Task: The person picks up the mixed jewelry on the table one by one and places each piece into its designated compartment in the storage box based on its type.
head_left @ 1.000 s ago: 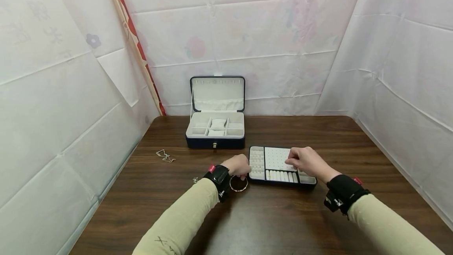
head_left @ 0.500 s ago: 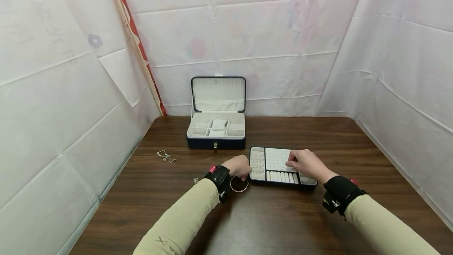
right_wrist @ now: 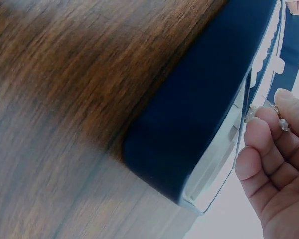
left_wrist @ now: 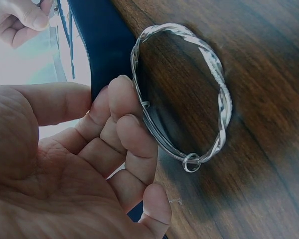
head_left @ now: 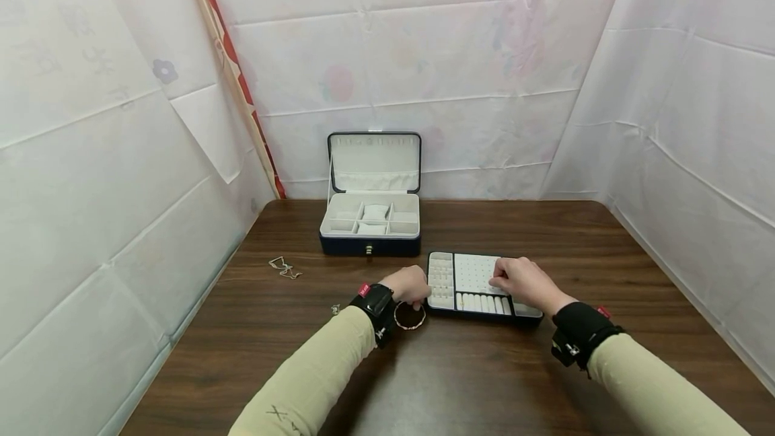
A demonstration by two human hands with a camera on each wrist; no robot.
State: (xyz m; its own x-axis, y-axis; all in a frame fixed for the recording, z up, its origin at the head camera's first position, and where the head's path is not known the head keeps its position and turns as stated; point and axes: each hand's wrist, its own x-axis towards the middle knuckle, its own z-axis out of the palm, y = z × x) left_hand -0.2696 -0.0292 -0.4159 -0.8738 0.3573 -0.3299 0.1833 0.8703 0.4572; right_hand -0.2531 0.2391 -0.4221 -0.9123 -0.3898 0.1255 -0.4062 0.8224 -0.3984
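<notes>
My left hand (head_left: 407, 283) grips the left edge of a navy jewelry tray (head_left: 441, 281) with thumb and fingers. A twisted metal bangle (left_wrist: 222, 94) lies on the table beside the fingertips, close to the tray's navy side wall (left_wrist: 107, 45). Over the white panel with small holes (head_left: 474, 271), my right hand (head_left: 525, 281) pinches a small earring (right_wrist: 281, 119) between thumb and index finger. A pale bead-like part dangles from the earring in the right wrist view. Below the panel runs a row of white ring rolls (head_left: 481, 303). The exact contact of the earring with the panel is hidden.
A navy jewelry box (head_left: 371, 244) stands behind with its lid (head_left: 375, 161) raised and white compartments showing. To the left lie a thin chain (head_left: 284, 268) and a tiny shiny piece (head_left: 336, 309) on the wooden table (head_left: 242, 355). White sheets hang around the back and sides.
Both hands stay nearly still, the left at the tray's edge and the right over the holed panel. The whole scene shifts slightly with the head camera.
</notes>
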